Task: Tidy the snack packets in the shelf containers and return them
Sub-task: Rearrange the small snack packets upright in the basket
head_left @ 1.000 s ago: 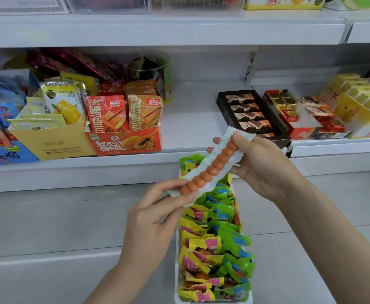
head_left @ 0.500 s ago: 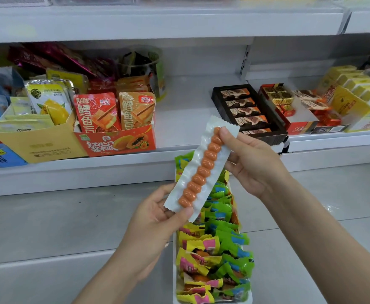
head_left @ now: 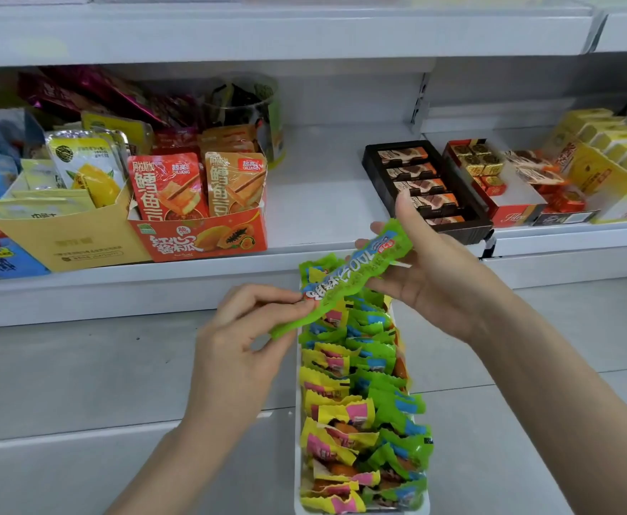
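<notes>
A long green snack packet (head_left: 345,278) with white lettering stretches slantwise between my two hands, its printed side up. My left hand (head_left: 245,336) pinches its lower left end. My right hand (head_left: 430,269) holds its upper right end with the thumb on top. Right below it a narrow white container (head_left: 297,403) runs toward me, filled with several yellow-pink and green-blue packets (head_left: 360,414) in two rows. The container's far end is hidden under the held packet.
The shelf board (head_left: 319,195) behind has a bare gap in the middle. Left of it stand an orange box of fish-snack packs (head_left: 196,221) and a yellow box (head_left: 63,232). Right of it lie a black chocolate tray (head_left: 425,187), a red box (head_left: 505,195) and yellow boxes (head_left: 609,158).
The packet has been turned over: its white side with the orange row faced up before, now the green printed side shows. Both hands kept hold of its ends and tilted it flatter.
</notes>
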